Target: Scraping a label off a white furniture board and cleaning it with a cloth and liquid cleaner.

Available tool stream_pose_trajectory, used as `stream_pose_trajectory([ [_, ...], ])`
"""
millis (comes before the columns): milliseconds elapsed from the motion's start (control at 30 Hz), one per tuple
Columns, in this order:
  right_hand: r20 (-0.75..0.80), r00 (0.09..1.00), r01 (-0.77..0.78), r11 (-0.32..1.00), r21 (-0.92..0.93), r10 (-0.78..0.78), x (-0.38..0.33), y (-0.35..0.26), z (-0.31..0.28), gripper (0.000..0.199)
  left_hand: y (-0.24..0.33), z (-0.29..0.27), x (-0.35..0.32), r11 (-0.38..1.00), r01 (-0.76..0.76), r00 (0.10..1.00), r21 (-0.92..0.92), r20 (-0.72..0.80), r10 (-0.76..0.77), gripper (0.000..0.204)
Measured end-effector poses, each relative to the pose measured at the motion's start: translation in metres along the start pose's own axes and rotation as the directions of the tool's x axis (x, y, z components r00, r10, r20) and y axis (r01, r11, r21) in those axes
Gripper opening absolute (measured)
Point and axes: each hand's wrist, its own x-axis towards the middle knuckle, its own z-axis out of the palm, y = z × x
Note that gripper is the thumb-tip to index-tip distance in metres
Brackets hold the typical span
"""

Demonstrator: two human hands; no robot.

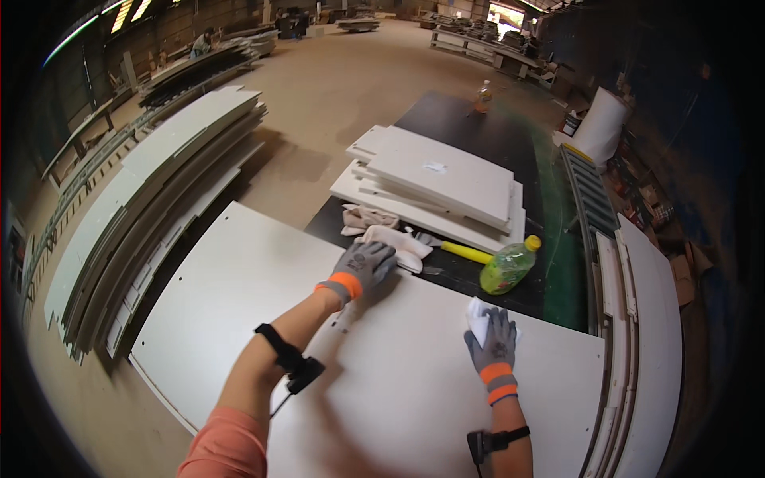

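White cloth (pixel 478 316) is pinched under the right hand (pixel 496 344) on the large white panel (pixel 382 374); the left hand (pixel 365 267), fingers spread, presses the far edge. Wiping step seems underway; next needs steady strokes across.

**Daylit hall, bent at the rim**

Soft, even daylight fills the workshop, brightest at the open doorway (pixel 504 11) far back. The white panel (pixel 382 374) shines pale without harsh glare; forearm shadows stay faint. Straight edges curve outward, corners fall black, and the far background blurs slightly.
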Motion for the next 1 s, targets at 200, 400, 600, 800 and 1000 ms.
stream_pose_trajectory([
  [200,-0.035,0.998,0.047,0.993,-0.109,-0.051,0.054,-0.079,0.042,0.070,-0.156,-0.131,-0.187,0.893,0.333,0.908,0.301,-0.356,-0.219,0.036],
  [400,-0.089,0.995,-0.053,0.993,-0.107,0.043,0.069,-0.093,0.051,0.066,-0.298,-0.208,-0.479,0.073,0.993,0.079,0.093,-0.063,-0.995,0.086],
  [600,-0.063,0.990,-0.126,0.991,-0.034,0.124,0.048,-0.090,0.052,0.064,-0.227,-0.212,-0.470,-0.026,0.998,-0.024,0.060,-0.033,-0.999,0.099],
  [800,-0.113,0.959,-0.274,0.954,-0.122,0.261,0.020,-0.095,0.044,0.066,-0.143,-0.219,-0.490,-0.197,0.979,-0.194,0.060,-0.044,-0.980,0.098],
  [1000,-0.093,0.980,-0.179,0.983,-0.046,0.174,0.029,-0.220,0.081,0.078,-0.145,-0.229,-0.508,-0.169,0.984,-0.167,0.055,-0.033,-0.985,0.094],
])
